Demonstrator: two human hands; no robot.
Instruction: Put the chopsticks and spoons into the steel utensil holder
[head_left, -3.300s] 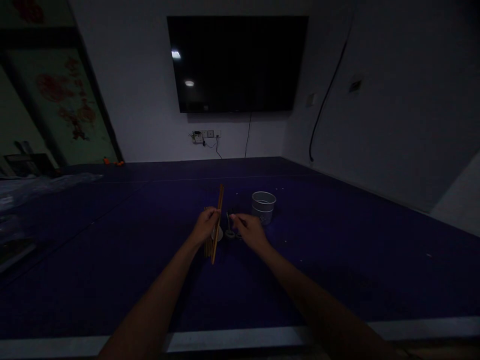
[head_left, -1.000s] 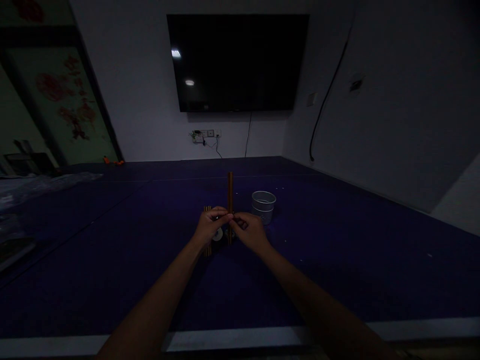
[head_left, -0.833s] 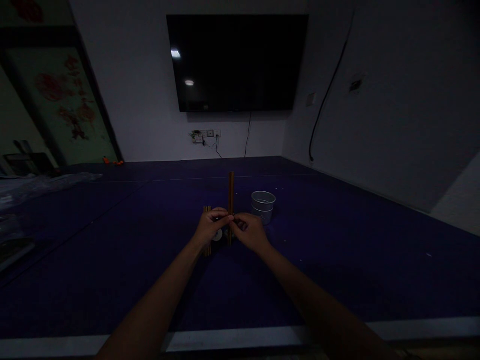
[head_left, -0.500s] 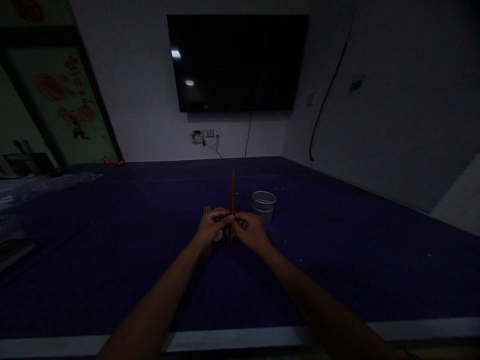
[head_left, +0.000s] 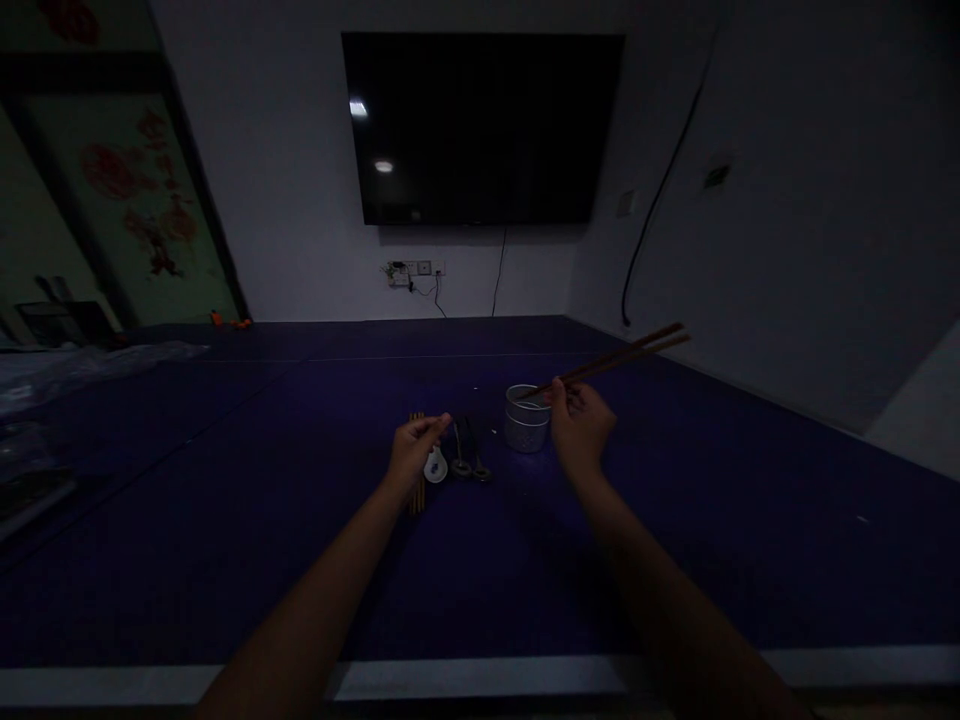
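Observation:
My right hand (head_left: pixel 583 425) is closed round a pair of brown chopsticks (head_left: pixel 637 350), held at a slant just right of a grey metal cup (head_left: pixel 527 428). Their lower ends reach over the cup's rim, while the other ends point up to the right. My left hand (head_left: pixel 412 452) has thumb and fingers pinched together, and nothing shows between them. Under and beside it lie several lighter chopsticks (head_left: pixel 417 497), partly hidden by the hand. A white spoon (head_left: pixel 436 466) lies next to them, then two dark metal spoons (head_left: pixel 460 467) (head_left: pixel 481 473).
The dark blue tabletop (head_left: pixel 300 560) has a pale front edge (head_left: pixel 465 677). Clear plastic wrap (head_left: pixel 97 368) lies at the left, with a dark holder (head_left: pixel 64 322) behind it. A television (head_left: pixel 484 130) hangs on the back wall above sockets (head_left: pixel 416 270).
My hands have drawn apart. The right hand has carried the chopsticks to the right, tilting them from upright to slanted over the cup. My left hand has released them, and the spoons now show.

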